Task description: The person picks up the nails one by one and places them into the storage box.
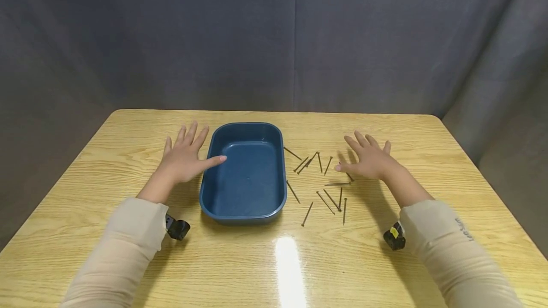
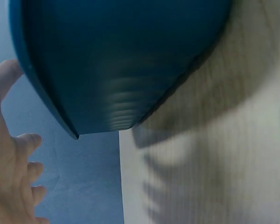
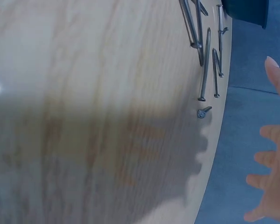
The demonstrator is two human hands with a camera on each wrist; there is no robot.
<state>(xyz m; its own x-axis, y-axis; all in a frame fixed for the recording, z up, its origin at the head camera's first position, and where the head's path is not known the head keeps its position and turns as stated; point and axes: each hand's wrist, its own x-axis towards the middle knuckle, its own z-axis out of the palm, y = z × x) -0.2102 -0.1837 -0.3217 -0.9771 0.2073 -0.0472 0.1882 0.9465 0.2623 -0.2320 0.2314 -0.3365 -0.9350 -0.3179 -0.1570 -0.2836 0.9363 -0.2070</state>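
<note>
A deep blue plastic tub with rounded corners stands left of the table's middle, nothing inside it. My left hand is spread flat at its left side, the thumb reaching over the rim in the head view. In the left wrist view the tub's outer wall fills the top, with the fingers beside it. Several loose metal nails lie scattered right of the tub. Over their right edge hovers my right hand, fingers spread and holding nothing. The right wrist view shows nails on the wood below that hand.
The light wooden table has rounded far corners. A grey curtain hangs behind it and along the sides. Small black cameras sit at both wrists, under pale sleeves.
</note>
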